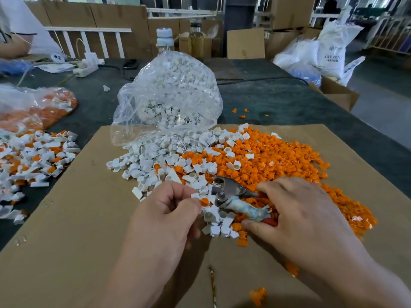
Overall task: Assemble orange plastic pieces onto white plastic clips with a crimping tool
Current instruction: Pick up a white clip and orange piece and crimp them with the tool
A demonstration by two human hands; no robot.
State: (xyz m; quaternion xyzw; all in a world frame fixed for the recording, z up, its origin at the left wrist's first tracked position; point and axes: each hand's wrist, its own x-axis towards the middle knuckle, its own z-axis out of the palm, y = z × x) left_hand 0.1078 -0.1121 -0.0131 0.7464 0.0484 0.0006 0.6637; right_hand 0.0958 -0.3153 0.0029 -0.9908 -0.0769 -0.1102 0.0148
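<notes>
Pinching an orange-capped clip [202, 200], left hand [164, 215] fingers [189, 205] hold it just left of the crimping tool [226, 190] gripped by right hand [300, 214].

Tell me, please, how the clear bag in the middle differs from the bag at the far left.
The middle bag holds only white clips; the left bag holds mostly orange pieces with some white. The middle bag stands tall and bulging; the left bag lies low and flatter. The middle bag's mouth rests on the cardboard sheet; the left bag lies on the dark table cover. Both are clear plastic.
</notes>
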